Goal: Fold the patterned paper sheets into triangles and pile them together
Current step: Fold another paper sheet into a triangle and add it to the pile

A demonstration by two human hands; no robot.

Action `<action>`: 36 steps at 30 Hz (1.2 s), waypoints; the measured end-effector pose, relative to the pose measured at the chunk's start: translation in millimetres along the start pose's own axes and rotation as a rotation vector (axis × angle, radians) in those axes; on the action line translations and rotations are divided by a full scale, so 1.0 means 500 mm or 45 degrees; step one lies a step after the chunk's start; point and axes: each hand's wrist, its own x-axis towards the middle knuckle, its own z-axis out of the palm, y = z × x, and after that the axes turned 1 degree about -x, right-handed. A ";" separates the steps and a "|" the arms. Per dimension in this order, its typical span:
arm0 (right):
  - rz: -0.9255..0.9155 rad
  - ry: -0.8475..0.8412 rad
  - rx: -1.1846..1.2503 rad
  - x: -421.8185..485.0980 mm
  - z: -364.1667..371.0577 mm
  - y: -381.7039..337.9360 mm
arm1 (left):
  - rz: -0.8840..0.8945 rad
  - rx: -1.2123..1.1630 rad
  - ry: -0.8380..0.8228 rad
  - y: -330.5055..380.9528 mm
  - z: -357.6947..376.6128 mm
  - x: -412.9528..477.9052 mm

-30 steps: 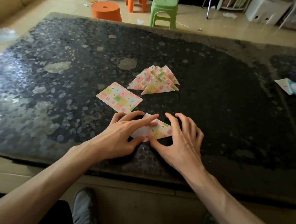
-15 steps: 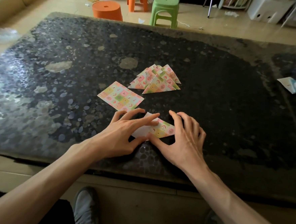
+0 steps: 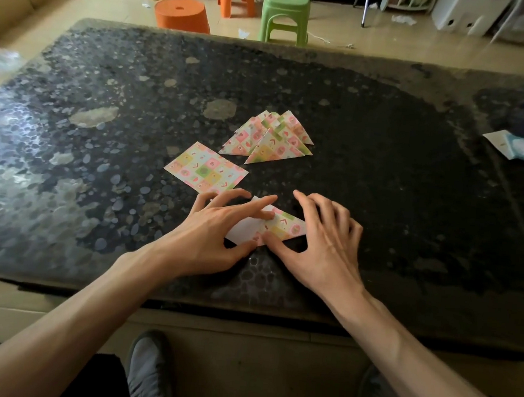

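Dim daylight — blurred, warped edges

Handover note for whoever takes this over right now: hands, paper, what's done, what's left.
Left hand: open, straight fingers pressing the half-folded sheet onto the table.
Right hand: open, thumb on that sheet's near edge.
Done: pile of triangles further back on the table.
Left: finish this fold, fold the flat sheet lying left of the pile, and add both to the pile.

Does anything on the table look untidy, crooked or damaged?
The folded triangles lie fanned out and overlapping, not in a neat pile. The table has pale patches that look worn. The flat sheet beside them looks undamaged.
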 end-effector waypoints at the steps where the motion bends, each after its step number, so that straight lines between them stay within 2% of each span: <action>1: -0.001 0.000 0.003 -0.001 0.001 0.000 | 0.005 0.013 0.036 0.003 0.003 0.003; 5: -0.010 0.001 0.072 0.003 -0.001 0.009 | 0.099 0.137 0.167 0.008 0.025 0.005; 11: -0.034 -0.001 0.107 0.014 -0.013 0.023 | 0.045 0.072 0.084 0.006 0.020 0.009; 17: -0.031 0.011 0.220 0.021 -0.013 0.040 | 0.087 0.121 0.090 -0.002 0.019 0.006; 21: -0.059 0.038 0.213 0.020 -0.009 0.039 | 0.088 0.153 0.026 -0.001 0.019 0.010; 25: -0.076 0.014 0.248 0.024 -0.013 0.047 | 0.160 0.224 0.037 -0.003 0.022 0.009; 31: -0.081 0.031 0.267 0.020 -0.016 0.050 | 0.151 0.217 0.033 0.003 0.019 0.010; 36: -0.030 -0.043 0.410 0.035 -0.027 0.060 | 0.149 0.209 -0.003 0.000 0.018 0.007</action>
